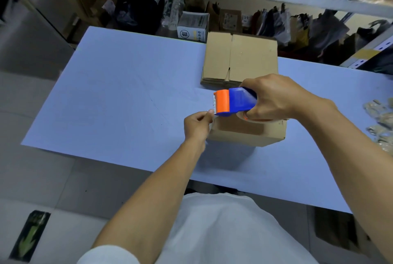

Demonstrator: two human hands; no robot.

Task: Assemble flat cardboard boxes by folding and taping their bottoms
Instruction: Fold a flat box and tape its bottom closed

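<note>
Head view: right hand (274,97) clamps tape dispenser (235,102) above the folded box (246,131); left hand (197,125) pinches the tape end. Taping apparently just starting; flat boxes (240,59) beyond the grip await assembly.

The right hand (274,97) covers the rear of the tape dispenser (234,102), and both hide most of the top of the cardboard box (246,134). The tape end pinched by the left hand (196,125) is too thin and clear to trace. Shelf goods (276,23) behind the desk (119,93) are blurred. Pale scraps (380,123) run off the right edge.
</note>
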